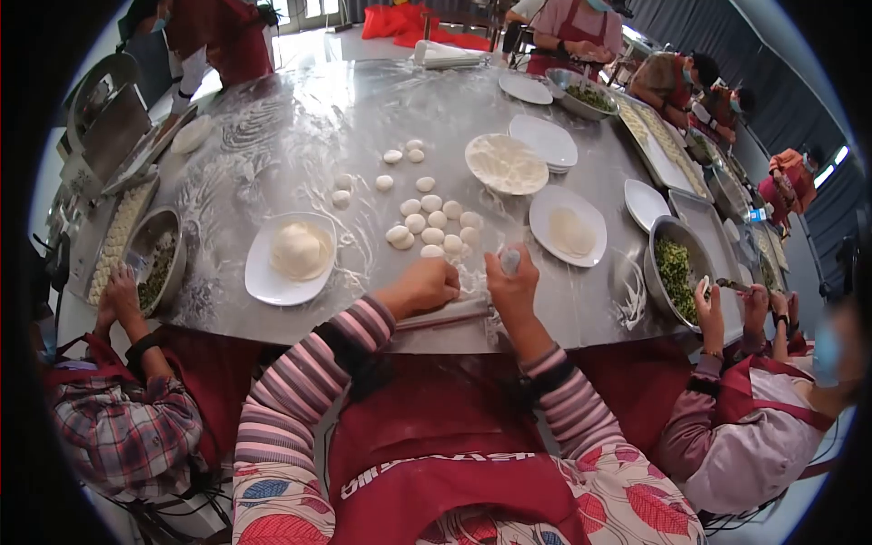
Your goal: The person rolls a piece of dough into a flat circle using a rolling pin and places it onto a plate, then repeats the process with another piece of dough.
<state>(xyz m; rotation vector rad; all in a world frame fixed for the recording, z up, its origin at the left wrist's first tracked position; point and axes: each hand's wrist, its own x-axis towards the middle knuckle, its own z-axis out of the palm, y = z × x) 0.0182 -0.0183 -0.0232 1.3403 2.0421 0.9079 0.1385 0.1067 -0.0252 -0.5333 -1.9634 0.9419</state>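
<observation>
Left hand (425, 285) rests on the rolling pin (451, 313) at the near table edge, fingers curled - can't tell if gripping. Right hand (516, 291) pinches a dough piece (510, 262) shut - just below the dough balls (431, 222).

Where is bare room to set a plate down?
Bare table lies beyond the dough plate, left of the dough pieces. A narrow strip runs between the wrapper plate and greens bowl. Crowded just ahead of the left hand and right hand.
</observation>
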